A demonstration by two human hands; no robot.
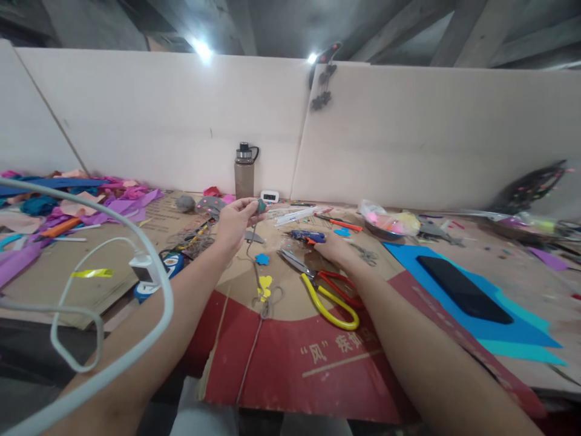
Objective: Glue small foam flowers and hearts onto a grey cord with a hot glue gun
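Note:
My left hand point(235, 225) is raised over the cardboard, its thumb and fingertips pinching a small dark teal piece point(261, 206). A grey cord point(251, 254) hangs below that hand and runs down to a loose tangle near some yellow cut-out shapes point(264, 287). On the other side, my right hand point(333, 249) is closed at the rear of a blue hot glue gun point(305, 235) with an orange trigger; the fingers are partly hidden. Large scissors with yellow and red handles point(329, 306) lie just in front of it. A blue flower cut-out point(262, 259) sits between the hands.
A bottle point(244, 175) and small white clock point(270, 196) stand by the partition. Coloured scraps point(91, 200) pile up at left. A white cable point(170, 284) loops across the left foreground. A phone point(463, 289) rests on blue sheets at right, near a bagged bowl point(390, 224).

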